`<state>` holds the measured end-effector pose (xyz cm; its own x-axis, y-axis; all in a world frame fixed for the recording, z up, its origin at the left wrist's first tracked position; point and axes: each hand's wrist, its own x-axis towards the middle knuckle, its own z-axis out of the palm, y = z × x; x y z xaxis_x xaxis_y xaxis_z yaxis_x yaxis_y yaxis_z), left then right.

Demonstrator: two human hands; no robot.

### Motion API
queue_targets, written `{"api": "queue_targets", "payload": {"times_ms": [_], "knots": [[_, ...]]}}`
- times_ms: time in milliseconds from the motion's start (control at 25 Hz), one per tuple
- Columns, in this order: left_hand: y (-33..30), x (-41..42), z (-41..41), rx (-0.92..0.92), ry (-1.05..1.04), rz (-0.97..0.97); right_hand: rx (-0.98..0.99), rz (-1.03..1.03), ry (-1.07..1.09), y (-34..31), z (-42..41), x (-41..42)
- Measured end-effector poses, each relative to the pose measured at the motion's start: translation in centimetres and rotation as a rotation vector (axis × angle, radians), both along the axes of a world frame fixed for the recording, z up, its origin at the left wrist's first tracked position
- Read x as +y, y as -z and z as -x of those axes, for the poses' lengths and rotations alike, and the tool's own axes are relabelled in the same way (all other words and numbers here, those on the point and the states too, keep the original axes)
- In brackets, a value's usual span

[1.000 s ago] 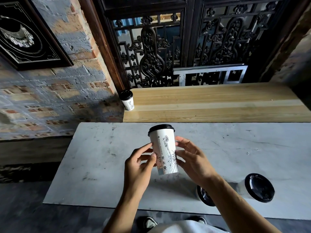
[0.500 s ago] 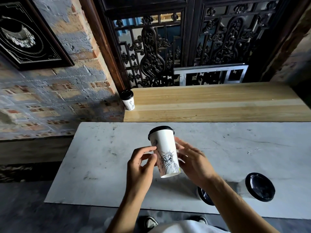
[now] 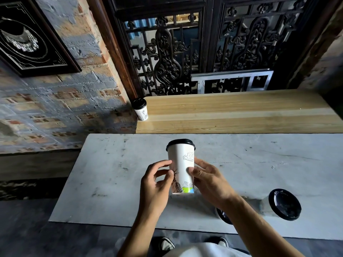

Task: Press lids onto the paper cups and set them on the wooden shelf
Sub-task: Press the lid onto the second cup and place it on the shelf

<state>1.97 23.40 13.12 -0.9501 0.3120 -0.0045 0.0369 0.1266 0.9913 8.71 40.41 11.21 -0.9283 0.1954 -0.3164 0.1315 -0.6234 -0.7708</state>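
Seen from the head camera, both hands have hold of one lidded paper cup point(image 3: 181, 167) above the marble table point(image 3: 104, 175). The left hand point(image 3: 155, 190) curls loosely at the cup's lower wall, fingertips touching the printed side, while the right hand point(image 3: 208, 182) wraps the other side with the thumb pressed on the front. Its black lid point(image 3: 180, 142) looks seated all round the rim, though the far edge is hidden, so I cannot be sure it has snapped home there. On the wooden shelf point(image 3: 232, 114) beyond the table one finished cup point(image 3: 140, 109) stands at the left end, close to the brick wall. Near the table's right front edge a lidded cup point(image 3: 281, 204) stands in plain sight, and another cup point(image 3: 223, 216) is mostly hidden behind the right forearm. Judging by how it is held, the cup is light and probably empty; its thin paper wall would dent under a hard squeeze and the smooth print may slip. A hold around the middle of the wall, below the stiffer rolled rim, with gentle even pressure, seems the safest way to carry it to the shelf.
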Motion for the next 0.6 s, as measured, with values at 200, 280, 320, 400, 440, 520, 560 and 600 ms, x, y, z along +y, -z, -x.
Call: {"api": "queue_targets", "payload": {"times_ms": [200,280,320,400,440,520,560,600], "knots": [[0.4,0.0,0.0,0.029,0.001,0.036,0.019,0.013,0.024,0.1,-0.3,0.6],[0.6,0.2,-0.2,-0.01,-0.022,0.04,0.053,-0.014,0.015,0.5,-0.5,0.9],[0.6,0.4,-0.4,-0.041,-0.031,0.037,0.058,-0.036,0.011,0.5,-0.6,1.0],[0.6,0.7,-0.6,-0.09,-0.032,0.033,0.039,-0.079,0.008,0.6,-0.6,1.3],[0.5,0.8,-0.6,-0.1,-0.03,0.037,0.028,-0.087,0.011,0.6,-0.6,1.4],[0.6,1.2,-0.7,-0.1,-0.028,0.044,0.019,-0.084,0.02,0.9,-0.6,1.9],[0.6,1.4,-0.8,-0.1,-0.029,0.04,0.011,-0.084,0.018,1.0,-0.5,2.2],[0.7,1.7,-0.8,-0.102,-0.031,0.034,-0.003,-0.106,0.009,1.1,-0.5,2.6]]}}
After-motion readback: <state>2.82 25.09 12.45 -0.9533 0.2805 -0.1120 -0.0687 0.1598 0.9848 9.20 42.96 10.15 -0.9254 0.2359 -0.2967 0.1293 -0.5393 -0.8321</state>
